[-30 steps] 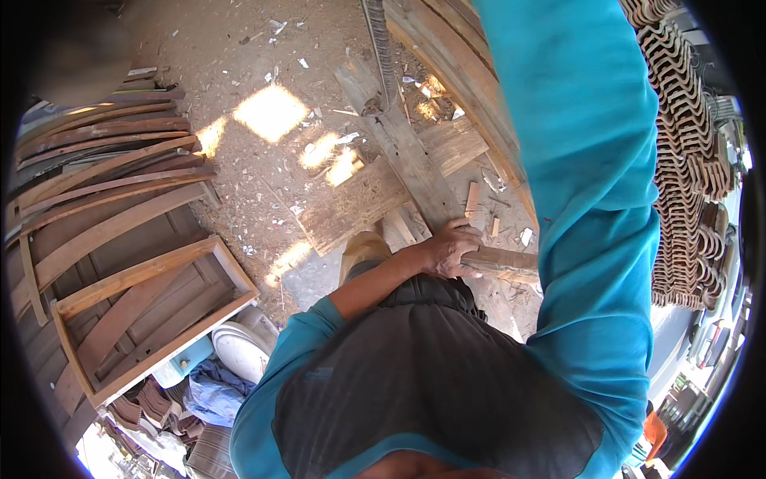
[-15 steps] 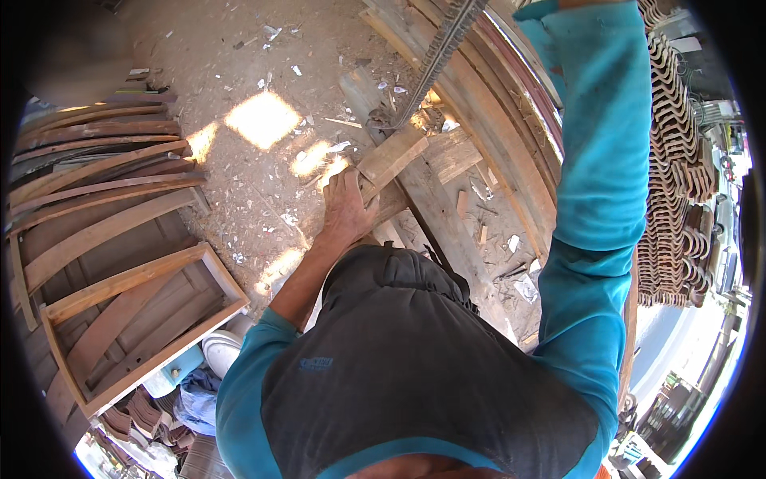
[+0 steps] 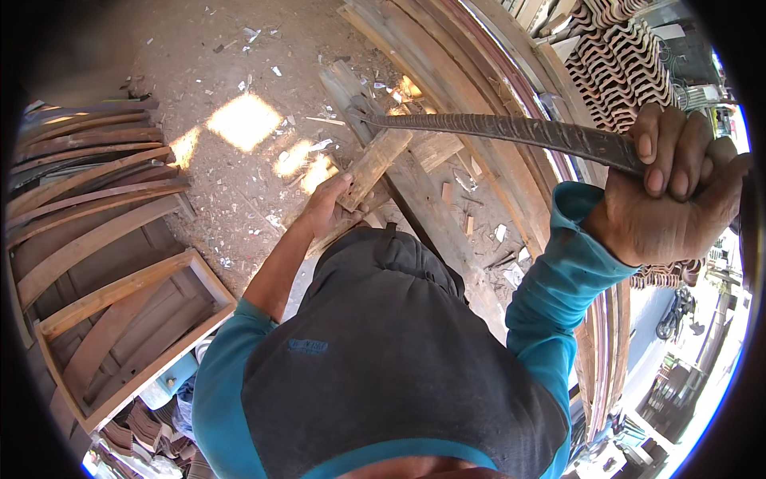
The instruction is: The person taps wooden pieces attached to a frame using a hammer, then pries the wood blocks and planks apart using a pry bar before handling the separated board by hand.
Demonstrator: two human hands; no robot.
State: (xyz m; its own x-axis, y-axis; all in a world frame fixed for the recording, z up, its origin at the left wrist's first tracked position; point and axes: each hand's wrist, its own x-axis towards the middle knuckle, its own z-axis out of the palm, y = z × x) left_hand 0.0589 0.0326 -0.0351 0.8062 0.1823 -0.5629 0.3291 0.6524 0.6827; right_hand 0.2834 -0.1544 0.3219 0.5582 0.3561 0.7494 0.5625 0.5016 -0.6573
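My right hand (image 3: 658, 211) is raised at the right, its fingers wrapped round a long dark ribbed crowbar (image 3: 511, 129). The bar slants left and down to its hooked end, which is by the far end of a short wooden block (image 3: 379, 164). Whether the hook touches the block or the plank is too small to tell. My left hand (image 3: 325, 205) grips the near end of this block, its thumb on top and some fingers hidden. A long grey plank (image 3: 435, 209) runs beneath the block on the dirt floor.
Long boards (image 3: 479, 152) lie stacked along the right. Wavy roof tiles (image 3: 618, 72) are piled behind them. Curved wooden pieces (image 3: 96, 160) and a wooden frame (image 3: 120, 295) are at the left. Wood scraps (image 3: 447, 191) litter the floor.
My right hand has come down into view from the top, swinging the crowbar's handle to the right and lower. My left hand stays on the wooden block; the whole view has shifted slightly.
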